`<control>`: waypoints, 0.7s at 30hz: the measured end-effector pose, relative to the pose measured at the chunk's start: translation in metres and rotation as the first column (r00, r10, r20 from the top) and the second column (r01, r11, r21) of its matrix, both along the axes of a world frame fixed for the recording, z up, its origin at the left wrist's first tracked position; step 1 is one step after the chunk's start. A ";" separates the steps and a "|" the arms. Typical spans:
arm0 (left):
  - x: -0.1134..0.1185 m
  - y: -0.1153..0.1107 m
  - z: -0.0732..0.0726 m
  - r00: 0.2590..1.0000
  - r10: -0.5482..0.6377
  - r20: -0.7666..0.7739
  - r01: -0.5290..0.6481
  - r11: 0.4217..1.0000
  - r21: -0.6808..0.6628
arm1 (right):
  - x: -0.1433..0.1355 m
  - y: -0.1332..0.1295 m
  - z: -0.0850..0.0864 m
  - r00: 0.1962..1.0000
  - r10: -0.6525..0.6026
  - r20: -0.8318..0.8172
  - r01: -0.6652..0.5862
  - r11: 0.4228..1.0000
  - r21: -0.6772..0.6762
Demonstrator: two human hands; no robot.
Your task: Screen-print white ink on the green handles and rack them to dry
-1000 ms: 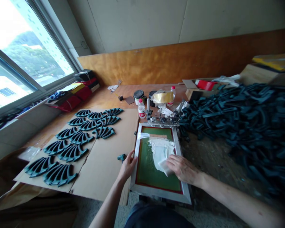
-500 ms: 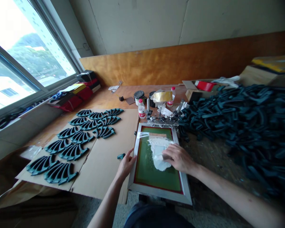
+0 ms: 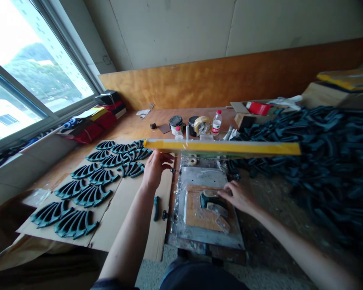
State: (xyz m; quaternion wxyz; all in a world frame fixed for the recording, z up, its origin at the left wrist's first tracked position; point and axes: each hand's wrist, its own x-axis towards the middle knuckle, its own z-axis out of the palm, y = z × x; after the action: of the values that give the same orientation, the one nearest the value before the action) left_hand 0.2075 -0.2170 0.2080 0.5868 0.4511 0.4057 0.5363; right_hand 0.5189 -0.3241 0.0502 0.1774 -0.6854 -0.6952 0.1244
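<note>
The screen-printing frame (image 3: 224,148) is tilted up and seen edge-on, with yellow tape along its near edge. My left hand (image 3: 155,167) grips its left end from below, fingers partly curled. Beneath lies a metal base plate (image 3: 184,233) carrying a wooden jig (image 3: 193,215). In the jig rests a dark green curved plastic piece (image 3: 205,200). My right hand (image 3: 238,196) is closed at that piece's right end, fingertips touching it. Another such piece (image 3: 156,208) lies on the cardboard (image 3: 133,225) to the left. The frame's mesh is mostly hidden.
Rows of dark green pieces (image 3: 92,195) lie fanned on the cardboard. A large heap of them (image 3: 314,169) fills the right side. Behind the frame stand a tub (image 3: 176,122), a tape roll (image 3: 203,125) and a red-capped bottle (image 3: 217,123).
The frame has swung up from flat, uncovering the plate and jig. My left hand rose with it. My right hand left the white-covered tool on the mesh and moved to the green piece.
</note>
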 end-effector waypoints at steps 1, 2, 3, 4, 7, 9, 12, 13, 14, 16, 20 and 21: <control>0.003 0.004 0.003 1.000 0.010 0.012 -0.010 1.000 0.013 | -0.013 -0.008 -0.011 0.999 0.041 0.021 -0.040 0.999 -0.018; 0.006 0.004 0.001 0.999 0.033 0.026 -0.033 0.999 0.027 | -0.026 -0.015 -0.018 0.997 0.061 0.036 -0.060 0.997 -0.040; 0.008 -0.001 -0.005 0.997 0.065 0.039 -0.067 0.997 0.030 | -0.037 -0.019 -0.021 0.997 0.054 0.046 -0.051 0.997 -0.062; 0.011 -0.011 -0.015 0.995 0.094 0.039 -0.094 0.996 0.004 | -0.047 -0.022 -0.020 0.998 0.028 0.049 -0.024 0.996 -0.085; 0.023 -0.064 -0.069 0.995 -0.069 -0.066 0.043 0.943 -0.331 | -0.076 -0.029 -0.006 0.995 -0.095 0.030 0.097 0.990 -0.098; 0.034 -0.106 -0.110 0.944 -0.326 -0.052 0.224 0.748 -0.624 | -0.098 -0.038 0.003 0.994 -0.106 0.003 0.106 0.994 -0.004; 0.037 -0.144 -0.152 0.969 -0.244 0.045 0.204 0.680 -0.704 | -0.120 -0.052 0.007 0.979 0.201 -0.015 -0.196 0.968 0.159; 0.031 -0.146 -0.160 0.979 -0.203 0.025 0.162 0.695 -0.700 | -0.116 -0.055 0.007 0.954 0.299 0.003 -0.295 0.942 0.159; 0.019 -0.143 -0.166 0.984 -0.174 -0.026 0.109 0.720 -0.685 | -0.102 -0.058 0.007 0.950 0.312 0.033 -0.313 0.943 0.109; -0.017 -0.126 -0.178 0.968 -0.136 -0.213 -0.039 0.753 -0.657 | -0.047 -0.062 0.007 0.985 0.084 0.151 -0.074 0.995 -0.068; -0.109 -0.086 -0.222 0.759 -0.131 -0.638 -0.392 0.691 -0.608 | 0.110 -0.083 0.007 0.773 -0.453 0.445 0.586 0.778 -0.226; -0.128 -0.079 -0.236 0.661 -0.184 -0.728 -0.427 0.705 -0.566 | 0.143 -0.091 0.005 0.720 -0.504 0.477 0.659 0.712 -0.241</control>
State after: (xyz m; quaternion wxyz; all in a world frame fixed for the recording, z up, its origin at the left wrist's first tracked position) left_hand 0.0800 -0.2965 -0.0284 0.4531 0.3407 0.8096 0.1522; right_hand 0.6621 -0.4154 0.0554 -0.0713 -0.9034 -0.4179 0.0640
